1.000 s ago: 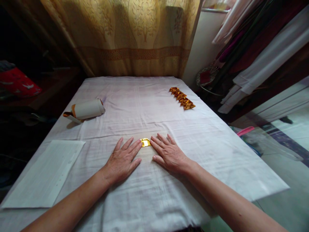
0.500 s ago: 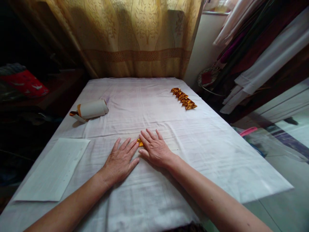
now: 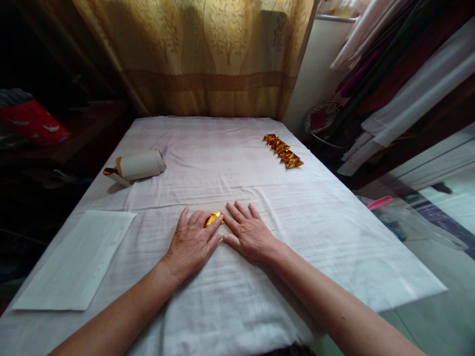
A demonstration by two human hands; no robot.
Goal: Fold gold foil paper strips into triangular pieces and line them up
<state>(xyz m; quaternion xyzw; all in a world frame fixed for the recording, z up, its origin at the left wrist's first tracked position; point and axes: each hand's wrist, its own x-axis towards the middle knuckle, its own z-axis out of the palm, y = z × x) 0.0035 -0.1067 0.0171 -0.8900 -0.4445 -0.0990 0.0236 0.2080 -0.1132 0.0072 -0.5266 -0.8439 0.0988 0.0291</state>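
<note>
A small folded piece of gold foil paper (image 3: 213,218) lies on the white-covered table right at my fingers. My left hand (image 3: 193,240) is closed on it: the index finger crosses its near side and the other fingers bend behind its left end. Part of the piece is hidden under those fingers. Palm down, my right hand (image 3: 247,230) rests open on the cloth, fingers spread forward, its index fingertip touching the foil's right end. The two thumbs nearly meet just in front of the piece.
A row of folded gold foil pieces (image 3: 282,151) sits at the far right of the table. To the left are a white roll with gold foil inside (image 3: 141,165) and a sheet of white paper (image 3: 76,262). A patterned curtain (image 3: 222,49) hangs behind; clothes (image 3: 411,94) hang at right.
Both hands have shifted slightly to the right. My left fingers have bent more, and more of the gold foil piece shows between the hands.
</note>
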